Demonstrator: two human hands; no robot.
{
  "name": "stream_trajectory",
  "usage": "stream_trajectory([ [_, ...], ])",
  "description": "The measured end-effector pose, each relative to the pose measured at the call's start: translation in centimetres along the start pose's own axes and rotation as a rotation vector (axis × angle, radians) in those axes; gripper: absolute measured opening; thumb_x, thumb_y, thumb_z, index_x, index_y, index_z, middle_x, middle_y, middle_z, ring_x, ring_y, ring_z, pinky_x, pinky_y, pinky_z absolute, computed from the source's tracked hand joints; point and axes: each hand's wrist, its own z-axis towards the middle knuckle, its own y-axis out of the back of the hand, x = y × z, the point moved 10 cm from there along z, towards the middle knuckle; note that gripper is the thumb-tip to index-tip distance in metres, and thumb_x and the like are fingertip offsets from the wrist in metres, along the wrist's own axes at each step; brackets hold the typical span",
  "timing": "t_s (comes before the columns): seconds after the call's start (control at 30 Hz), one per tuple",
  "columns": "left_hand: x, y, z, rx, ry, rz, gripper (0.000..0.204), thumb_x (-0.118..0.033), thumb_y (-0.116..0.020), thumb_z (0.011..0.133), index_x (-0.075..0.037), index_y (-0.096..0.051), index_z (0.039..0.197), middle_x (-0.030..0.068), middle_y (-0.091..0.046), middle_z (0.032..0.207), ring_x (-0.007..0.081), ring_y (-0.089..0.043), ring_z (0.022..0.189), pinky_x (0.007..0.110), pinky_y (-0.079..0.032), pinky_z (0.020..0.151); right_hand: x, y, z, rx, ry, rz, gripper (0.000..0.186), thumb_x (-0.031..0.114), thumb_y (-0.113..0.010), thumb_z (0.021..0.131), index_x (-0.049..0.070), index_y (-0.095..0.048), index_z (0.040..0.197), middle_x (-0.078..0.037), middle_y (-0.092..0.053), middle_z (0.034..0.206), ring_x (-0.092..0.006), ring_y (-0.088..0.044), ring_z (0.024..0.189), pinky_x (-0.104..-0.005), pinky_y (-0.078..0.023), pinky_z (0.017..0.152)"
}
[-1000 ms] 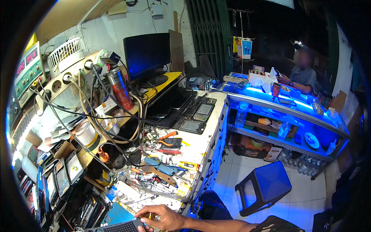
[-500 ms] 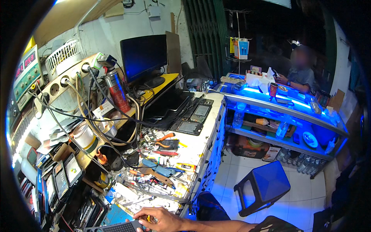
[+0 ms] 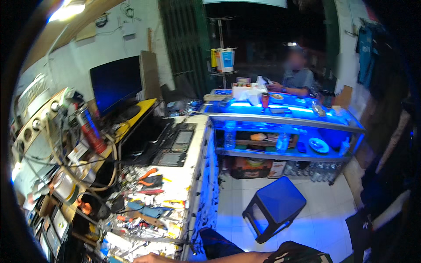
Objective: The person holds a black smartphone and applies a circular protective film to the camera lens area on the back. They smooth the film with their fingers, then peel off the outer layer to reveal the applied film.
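With the left hand out of view and the right hand (image 3: pixel 151 258) too cropped by the lower edge to tell its grip, a careless sweep could catch the cable (image 3: pixel 177 241) just beyond, across the bench (image 3: pixel 195 147), scattering loose tools (image 3: pixel 148 210).

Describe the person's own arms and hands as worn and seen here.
The right hand, cropped by the lower edge, shows no glove; the forearm is bare. A dark sleeve with pale marks covers the arm above. The left hand is out of view.
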Motion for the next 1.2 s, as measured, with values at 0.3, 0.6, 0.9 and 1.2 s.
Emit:
stream_trajectory([
  [0.3, -2.8, -2.2, -0.8, 0.046, -0.036, -0.012, 0.036, -0.027, -0.058, 0.094, 0.006, -0.059, 0.110, 0.0144, -0.063, 0.098, 0.0192, -0.059, 0.082, 0.031, -0.049, 0.075, -2.0, -1.4, 0.2, 0.147, -0.073, 0.106, 0.028, 0.026, -0.059, 0.092, -0.001, -0.059, 0.099, -0.008, -0.063, 0.088, -0.0155, -0.058, 0.087, -0.0319, -0.046, 0.079],
  [0.6, -0.6, 0.0, -0.2, 0.024, -0.030, 0.001, 0.036, -0.027, -0.057, 0.094, 0.006, -0.060, 0.110, 0.0144, -0.064, 0.098, 0.0195, -0.059, 0.083, 0.032, -0.049, 0.076, -1.9, -1.6, 0.3, 0.182, -0.001, 0.068, 0.029, 0.026, -0.062, 0.091, -0.003, -0.058, 0.095, -0.007, -0.061, 0.082, -0.0128, -0.056, 0.081, -0.0298, -0.045, 0.071],
  [0.9, -5.1, -1.8, -1.2, 0.000, -0.076, 0.028, 0.037, -0.028, -0.056, 0.095, 0.006, -0.060, 0.110, 0.0143, -0.064, 0.098, 0.0198, -0.059, 0.084, 0.033, -0.048, 0.077, -1.4, -1.2, -0.1, 0.154, -0.022, 0.078, 0.029, 0.029, -0.062, 0.091, 0.000, -0.061, 0.093, -0.004, -0.061, 0.081, -0.0103, -0.055, 0.078, -0.0284, -0.043, 0.066],
  [1.2, -6.5, -1.2, -2.1, -0.134, -0.041, 0.058, 0.037, -0.029, -0.055, 0.095, 0.005, -0.061, 0.110, 0.0143, -0.064, 0.098, 0.0201, -0.059, 0.084, 0.033, -0.048, 0.078, 0.5, -0.7, -0.4, 0.062, 0.114, -0.041, 0.026, 0.023, -0.058, 0.093, -0.002, -0.059, 0.097, -0.012, -0.061, 0.087, -0.0230, -0.060, 0.084, -0.0348, -0.048, 0.074],
])
